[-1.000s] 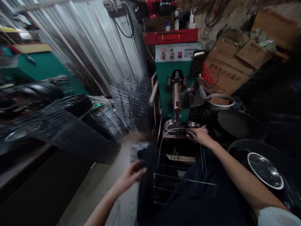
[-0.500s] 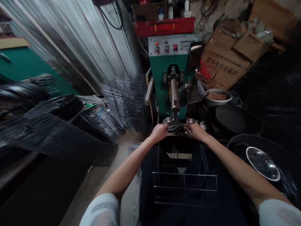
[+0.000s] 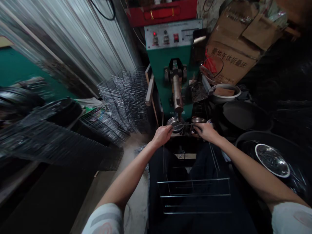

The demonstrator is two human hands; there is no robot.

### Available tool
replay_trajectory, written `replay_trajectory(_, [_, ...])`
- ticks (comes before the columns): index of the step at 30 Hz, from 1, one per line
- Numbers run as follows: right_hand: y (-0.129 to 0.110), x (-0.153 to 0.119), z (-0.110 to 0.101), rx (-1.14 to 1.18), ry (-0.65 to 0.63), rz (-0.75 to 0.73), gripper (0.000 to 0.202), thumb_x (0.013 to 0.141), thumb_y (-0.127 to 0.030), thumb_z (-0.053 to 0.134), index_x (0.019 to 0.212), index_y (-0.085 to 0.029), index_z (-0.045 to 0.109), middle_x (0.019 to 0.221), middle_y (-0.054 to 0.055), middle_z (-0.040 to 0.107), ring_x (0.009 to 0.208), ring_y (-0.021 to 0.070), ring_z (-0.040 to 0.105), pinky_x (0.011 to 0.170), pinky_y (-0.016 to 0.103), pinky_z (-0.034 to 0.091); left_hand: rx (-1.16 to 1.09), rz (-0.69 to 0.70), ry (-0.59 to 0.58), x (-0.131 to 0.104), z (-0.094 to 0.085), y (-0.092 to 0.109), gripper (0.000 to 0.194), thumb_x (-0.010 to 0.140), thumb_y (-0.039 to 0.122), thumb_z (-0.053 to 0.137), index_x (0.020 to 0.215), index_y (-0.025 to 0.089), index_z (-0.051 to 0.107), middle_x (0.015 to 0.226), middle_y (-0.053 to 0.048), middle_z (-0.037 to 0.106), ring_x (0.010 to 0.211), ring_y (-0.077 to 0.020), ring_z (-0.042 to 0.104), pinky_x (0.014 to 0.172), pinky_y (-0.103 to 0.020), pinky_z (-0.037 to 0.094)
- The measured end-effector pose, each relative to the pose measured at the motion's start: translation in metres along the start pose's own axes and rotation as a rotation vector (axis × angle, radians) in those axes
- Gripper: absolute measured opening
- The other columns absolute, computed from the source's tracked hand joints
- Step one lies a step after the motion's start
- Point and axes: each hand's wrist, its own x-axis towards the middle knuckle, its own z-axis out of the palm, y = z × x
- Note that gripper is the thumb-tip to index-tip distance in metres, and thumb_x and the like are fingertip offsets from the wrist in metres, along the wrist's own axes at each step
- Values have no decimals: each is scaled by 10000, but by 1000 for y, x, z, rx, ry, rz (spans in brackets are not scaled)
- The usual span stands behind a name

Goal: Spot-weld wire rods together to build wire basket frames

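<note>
A wire frame (image 3: 193, 196) of thin metal rods hangs over my lap, its far end up by the machine. My left hand (image 3: 162, 135) is closed on the left side of that far end. Closed on the right side of it is my right hand (image 3: 206, 131). Between the hands a thin curved wire runs just below the tip of the metal rod (image 3: 178, 97) of the green machine (image 3: 158, 65). Whether the wire touches the tip I cannot tell. Small metal bowls (image 3: 175, 123) sit just behind my hands.
Stacks of wire racks (image 3: 124, 100) stand left of the machine. To the right are a white basin (image 3: 225, 92) holding a brick-like block, a dark round pan (image 3: 246, 115) and a large dark tub with a shiny round dish (image 3: 272, 160). A cardboard box (image 3: 234, 45) leans behind.
The view has tilted down, so the machine appears higher up. My hands are slightly farther apart, both still on the wire frame, whose near end has shifted a little to the right.
</note>
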Motion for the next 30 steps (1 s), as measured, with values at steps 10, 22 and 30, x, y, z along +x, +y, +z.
replay_trajectory(10, [-1, -18, 13, -115, 54, 62, 323, 1064, -342, 463, 1165, -193, 732, 1053, 121, 773, 955, 276, 730, 802, 315, 503, 78, -65, -90, 0, -6, 15, 225, 1039, 314, 495, 973, 206, 681, 926, -90, 786, 854, -239, 739, 717, -275, 455])
replay_trajectory(22, [-13, -15, 2, -236, -50, 111, 313, 1063, -355, 480, 1246, -259, 716, 1160, 96, 761, 1018, 273, 724, 792, 308, 514, 113, -108, -114, 4, -4, 15, 246, 1050, 358, 465, 1032, 230, 674, 947, -86, 786, 893, -254, 742, 707, -288, 450])
replay_trajectory(30, [-17, 7, -2, -400, -169, 133, 323, 1070, -367, 454, 1272, -286, 693, 1100, 110, 758, 952, 284, 720, 745, 320, 496, 99, -119, -94, 15, -1, 2, 233, 1040, 362, 495, 1004, 229, 683, 883, -70, 777, 850, -236, 736, 683, -275, 430])
